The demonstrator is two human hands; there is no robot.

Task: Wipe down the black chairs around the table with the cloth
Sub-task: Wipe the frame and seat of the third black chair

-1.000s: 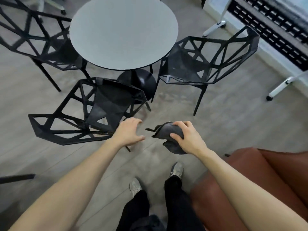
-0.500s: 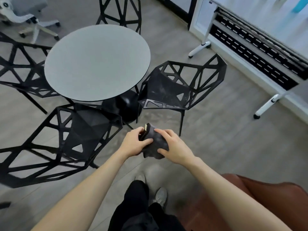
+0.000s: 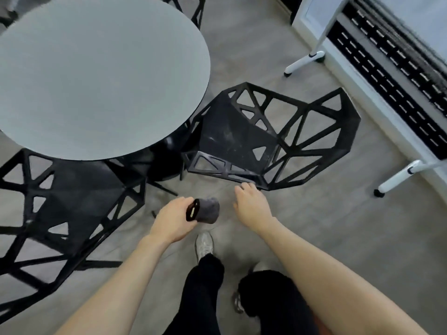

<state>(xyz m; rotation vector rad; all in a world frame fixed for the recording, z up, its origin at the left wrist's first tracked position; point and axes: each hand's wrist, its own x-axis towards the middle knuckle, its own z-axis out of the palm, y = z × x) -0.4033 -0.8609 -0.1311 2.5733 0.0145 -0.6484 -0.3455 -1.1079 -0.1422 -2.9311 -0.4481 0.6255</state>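
three black chairs [image 3: 271,139], one cloth [image 3: 208,211]

Blk trousers [image 3: 204,286], grey sneakers [image 3: 204,245], bare forearms.

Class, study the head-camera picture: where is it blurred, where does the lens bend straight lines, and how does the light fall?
Head view: motion blur smears the round table rim at upper left and the wall unit at right; the wide lens bows that unit's straight edges; the light is soft and even, with only faint shadows; the left hand, its cloth and the right hand are fairly sharp.
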